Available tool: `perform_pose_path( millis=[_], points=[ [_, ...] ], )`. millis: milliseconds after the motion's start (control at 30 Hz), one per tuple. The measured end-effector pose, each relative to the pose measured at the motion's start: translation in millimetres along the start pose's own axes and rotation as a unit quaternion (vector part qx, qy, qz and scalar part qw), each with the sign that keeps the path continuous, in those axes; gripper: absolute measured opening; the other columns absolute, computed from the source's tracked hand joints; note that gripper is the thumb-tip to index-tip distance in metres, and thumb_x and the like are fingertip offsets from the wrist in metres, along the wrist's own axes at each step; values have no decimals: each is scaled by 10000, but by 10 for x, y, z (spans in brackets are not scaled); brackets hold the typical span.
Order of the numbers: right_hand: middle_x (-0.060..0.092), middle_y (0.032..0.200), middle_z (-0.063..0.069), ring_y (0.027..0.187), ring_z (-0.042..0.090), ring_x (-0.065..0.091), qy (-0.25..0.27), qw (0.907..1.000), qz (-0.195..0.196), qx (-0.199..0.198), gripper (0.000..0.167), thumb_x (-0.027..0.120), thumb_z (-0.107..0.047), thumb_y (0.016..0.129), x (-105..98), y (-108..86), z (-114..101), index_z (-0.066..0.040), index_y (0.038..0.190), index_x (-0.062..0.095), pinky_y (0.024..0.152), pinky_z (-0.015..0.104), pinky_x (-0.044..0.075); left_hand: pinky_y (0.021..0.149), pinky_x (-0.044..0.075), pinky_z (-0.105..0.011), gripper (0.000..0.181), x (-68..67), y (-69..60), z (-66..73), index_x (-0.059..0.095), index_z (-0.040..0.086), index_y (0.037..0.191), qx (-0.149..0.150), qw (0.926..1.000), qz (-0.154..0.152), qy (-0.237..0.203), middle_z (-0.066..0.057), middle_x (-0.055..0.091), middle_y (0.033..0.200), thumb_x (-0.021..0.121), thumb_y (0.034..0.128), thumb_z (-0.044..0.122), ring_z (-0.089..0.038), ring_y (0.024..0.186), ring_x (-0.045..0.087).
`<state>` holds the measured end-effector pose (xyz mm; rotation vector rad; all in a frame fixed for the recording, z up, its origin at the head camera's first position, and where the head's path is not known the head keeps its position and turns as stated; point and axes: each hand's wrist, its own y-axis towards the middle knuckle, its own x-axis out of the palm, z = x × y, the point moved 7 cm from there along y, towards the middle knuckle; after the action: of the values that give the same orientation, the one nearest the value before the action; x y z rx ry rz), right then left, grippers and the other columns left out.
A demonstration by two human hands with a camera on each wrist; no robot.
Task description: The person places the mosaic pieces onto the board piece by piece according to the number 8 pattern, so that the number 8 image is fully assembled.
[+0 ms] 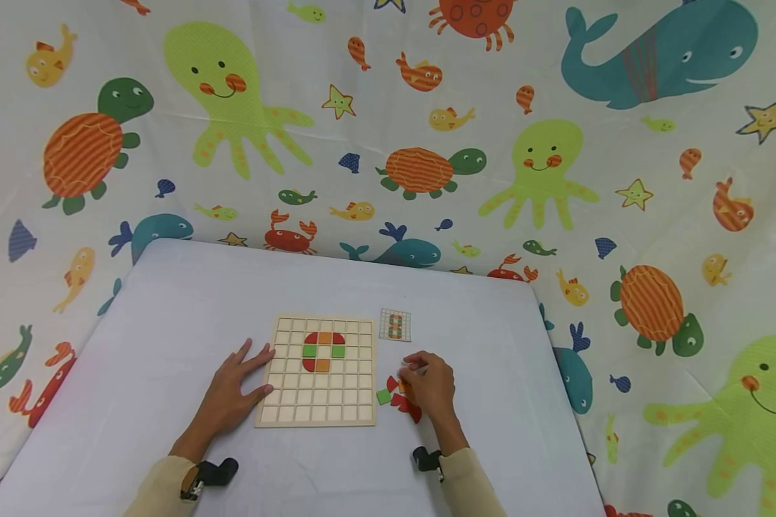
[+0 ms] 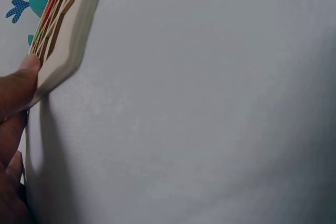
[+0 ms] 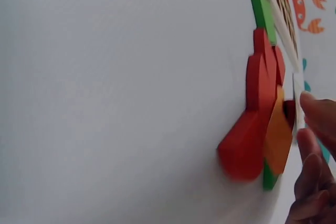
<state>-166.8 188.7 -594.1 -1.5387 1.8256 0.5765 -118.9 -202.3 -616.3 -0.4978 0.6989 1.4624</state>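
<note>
My left hand (image 1: pixel 231 391) rests at the left edge of a wooden grid board (image 1: pixel 333 416), fingers spread and thumb touching the rim. In the left wrist view, the thumb (image 2: pixel 21 85) touches the corner of the board (image 2: pixel 63 61). Red rounded pieces, orange squares and green squares form a ring-like shape in the board's upper middle. My right hand (image 1: pixel 432 384) hovers over a small pile of loose red (image 3: pixel 244 148), orange (image 3: pixel 278 132) and green (image 3: pixel 264 14) pieces right of the board. Its fingertips look loosely bent, with a gap and no piece visible between them.
A small gridded pattern card (image 1: pixel 395 325) with a coloured figure lies right of the board's upper corner. A white cloth (image 1: pixel 491 345) covers the table. Behind it hangs a curtain (image 1: pixel 388 108) printed with sea animals.
</note>
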Motion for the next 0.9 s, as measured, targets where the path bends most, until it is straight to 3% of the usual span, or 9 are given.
perform_pose_path(
  millis=[167, 400, 600, 900],
  points=[
    [682, 842, -35, 774, 161, 552, -23, 9999, -119, 118, 165, 897, -225, 867, -29, -20, 127, -227, 1003, 804, 574, 267, 447, 1230, 231, -769, 715, -2, -4, -9, 587, 73, 1506, -100, 9999, -79, 25, -342, 353, 1663, 860, 860, 213, -625, 1516, 311],
    [696, 820, -32, 768, 159, 572, -130, 9988, -458, -83, 70, 863, -227, 904, 10, -36, 108, -212, 916, 796, 605, 284, 457, 1233, 220, -771, 713, 14, 4, -8, 586, 66, 1505, -112, 9999, -130, -9, -355, 328, 1668, 856, 858, 197, -637, 1516, 298],
    [696, 841, -34, 787, 165, 576, -25, 9987, -506, 22, 87, 853, -207, 914, 59, -13, 131, -223, 894, 770, 630, 289, 472, 1237, 225, -761, 714, 20, 12, -12, 587, 74, 1507, -72, 9999, -89, 4, -341, 352, 1664, 858, 861, 213, -627, 1517, 307],
    [720, 864, 16, 755, 178, 624, 909, 9949, -438, 62, 45, 829, -170, 934, 93, -13, -29, -180, 917, 789, 600, 257, 547, 1238, 223, -764, 716, 20, 13, -22, 584, 79, 1511, -109, 9999, -128, 8, -338, 344, 1670, 859, 864, 214, -625, 1522, 303]
  ],
)
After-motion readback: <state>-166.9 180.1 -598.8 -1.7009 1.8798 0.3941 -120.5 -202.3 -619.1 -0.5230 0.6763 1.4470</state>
